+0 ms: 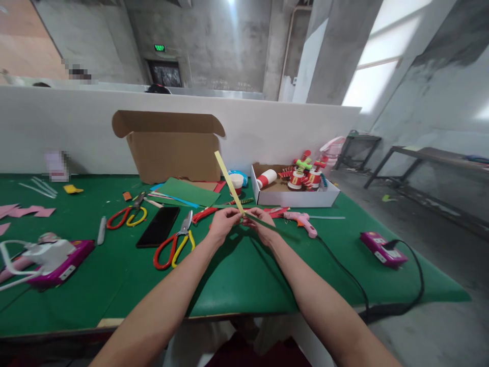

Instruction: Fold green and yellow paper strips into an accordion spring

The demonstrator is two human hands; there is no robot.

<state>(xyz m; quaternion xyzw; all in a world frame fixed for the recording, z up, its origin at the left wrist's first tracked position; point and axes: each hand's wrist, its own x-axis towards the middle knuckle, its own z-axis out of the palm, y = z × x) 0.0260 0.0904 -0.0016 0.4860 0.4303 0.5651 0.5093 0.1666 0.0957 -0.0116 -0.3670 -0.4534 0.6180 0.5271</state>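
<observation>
A yellow paper strip (pixel 229 181) slants up and to the left from between my fingertips. A green paper strip (pixel 263 223) runs from the same spot to the lower right, across my right hand. My left hand (pixel 224 224) is closed in a pinch where the two strips meet. Fingers of my right hand (pixel 260 227) pinch that same corner from the other side. Whether the strips are folded over each other there is too small to tell. Just behind my hands lie red pieces (pixel 206 214) and a paper cup (pixel 236 183).
Scissors (pixel 176 244), a phone (pixel 158 227) and coloured paper (pixel 191 191) lie left. A pink glue gun (pixel 303 221) with its cord is on the right, near a purple power strip (pixel 384 250). A white box (pixel 298 198) of cup figures stands behind.
</observation>
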